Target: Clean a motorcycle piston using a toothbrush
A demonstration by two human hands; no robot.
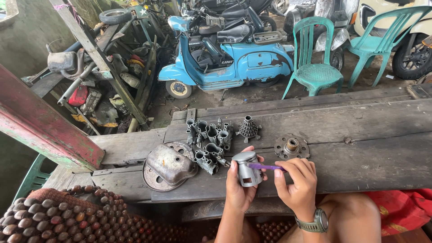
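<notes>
- Left hand (240, 189) is wrapping around a grey metal piston (247, 169), fingers closed on its skirt, holding it upright just above the near edge of the wooden workbench (360, 130)
- Right hand (296, 183), with a wristwatch (318, 221) on it, is pinching a thin purple tool (265, 167) shut between thumb and fingers; I am seeing its tip lying against the piston's upper side, just under the crown
- I am judging the piston to be stiff and fairly light for its bulk, being hollow, with a smooth and possibly oily wall that could slip; gripping low around the skirt, as the left hand is doing, is looking like the safest hold, keeping the crown and ring area free
- Lying on the bench just beyond the hands, I am noting a cluster of small grey ported castings (209, 141), a finned conical part (248, 128) and a round flanged hub (291, 147), all apart from the piston
- To the left, a dented metal cover (170, 163) is resting on a round plate (155, 181)
- Behind the bench, a blue scooter (227, 60) and two green plastic chairs (315, 58) are standing on the floor
</notes>
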